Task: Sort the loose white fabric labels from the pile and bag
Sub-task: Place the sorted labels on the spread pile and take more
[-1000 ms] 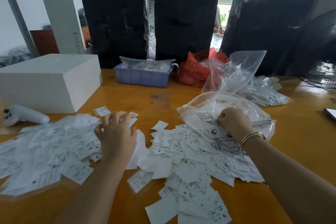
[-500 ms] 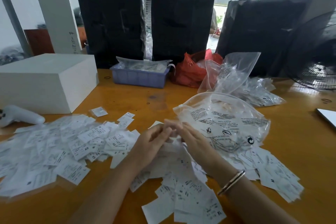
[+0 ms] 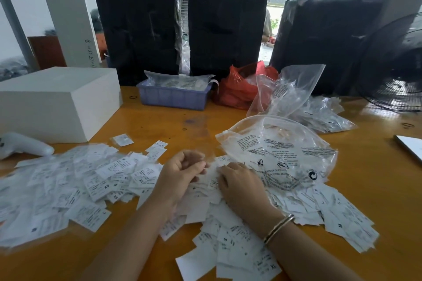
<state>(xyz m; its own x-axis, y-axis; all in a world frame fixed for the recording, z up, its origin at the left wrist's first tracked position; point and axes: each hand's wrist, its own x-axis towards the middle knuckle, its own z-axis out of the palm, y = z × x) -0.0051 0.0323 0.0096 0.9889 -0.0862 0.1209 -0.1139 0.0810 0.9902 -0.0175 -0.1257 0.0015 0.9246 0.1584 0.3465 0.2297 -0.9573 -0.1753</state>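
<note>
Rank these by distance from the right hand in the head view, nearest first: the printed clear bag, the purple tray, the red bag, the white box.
From the right hand:
1. Printed clear bag, right beside it, on its right.
2. Red bag and purple tray, both at the table's far side; too close to call.
3. White box, far left.

Left hand (image 3: 182,173) blurred, grasp unclear; labels (image 3: 68,189) cut off at left edge; fan (image 3: 397,70) cropped right.

Labels (image 3: 106,186) read "XS", "S"; bag (image 3: 285,155) print (blurred) perhaps suffocation warning.
</note>
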